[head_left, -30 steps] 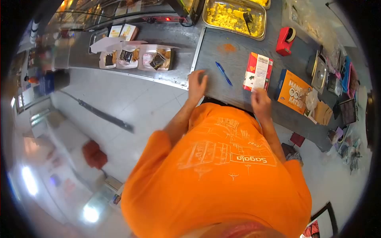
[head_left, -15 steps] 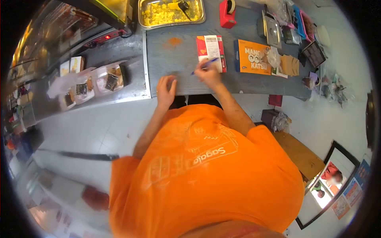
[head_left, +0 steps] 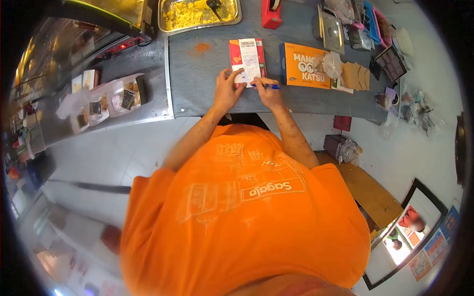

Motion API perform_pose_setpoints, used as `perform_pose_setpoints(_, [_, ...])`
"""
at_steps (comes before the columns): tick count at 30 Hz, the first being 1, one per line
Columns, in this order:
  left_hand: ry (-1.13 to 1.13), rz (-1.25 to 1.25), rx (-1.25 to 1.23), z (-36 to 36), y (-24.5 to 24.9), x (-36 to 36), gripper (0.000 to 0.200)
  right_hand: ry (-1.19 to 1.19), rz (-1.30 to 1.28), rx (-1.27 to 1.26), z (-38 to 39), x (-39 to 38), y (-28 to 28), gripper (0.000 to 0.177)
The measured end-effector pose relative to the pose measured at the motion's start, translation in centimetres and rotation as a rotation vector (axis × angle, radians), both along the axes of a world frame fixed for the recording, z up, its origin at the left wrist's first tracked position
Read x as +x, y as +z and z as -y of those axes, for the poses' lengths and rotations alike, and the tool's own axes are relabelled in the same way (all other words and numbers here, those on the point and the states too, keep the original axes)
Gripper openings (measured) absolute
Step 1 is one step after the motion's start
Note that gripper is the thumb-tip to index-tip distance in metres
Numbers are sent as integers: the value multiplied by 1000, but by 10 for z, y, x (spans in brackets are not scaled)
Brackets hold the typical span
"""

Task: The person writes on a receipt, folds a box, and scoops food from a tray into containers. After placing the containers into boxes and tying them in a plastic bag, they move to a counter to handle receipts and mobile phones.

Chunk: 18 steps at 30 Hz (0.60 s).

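Note:
A long white paper slip lies on a red box on the grey table, with print and a pen scribble on its face. My right hand is closed around a blue pen, whose tip end is at the slip's lower right. On the other side, my left hand rests at the lower left of the box and slip, its fingers apart and touching the paper. The lower part of the box is partly hidden by my hands.
Right of my hands sits an orange box. A red tape dispenser and a metal tray of yellow food stand farther back. Orange powder dots the table. Open food containers are on the steel counter at left.
My left hand has moved from the table's front edge onto the slip and box. The pen in my right hand has come down from above the slip to its lower right.

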<state>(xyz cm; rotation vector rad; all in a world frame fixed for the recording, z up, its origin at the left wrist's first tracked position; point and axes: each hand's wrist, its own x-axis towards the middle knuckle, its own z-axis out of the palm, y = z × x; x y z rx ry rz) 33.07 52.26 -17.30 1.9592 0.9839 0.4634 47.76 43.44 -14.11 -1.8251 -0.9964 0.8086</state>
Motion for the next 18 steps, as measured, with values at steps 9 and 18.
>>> perform_pose_setpoints(9, [2,24,100,-1,-3,0,46,-136,155,202,-16,8,-7,18])
perform_pose_setpoints(18, [14,-30,-50,1,6,1,46,-105,192,68,-21,24,25,30])
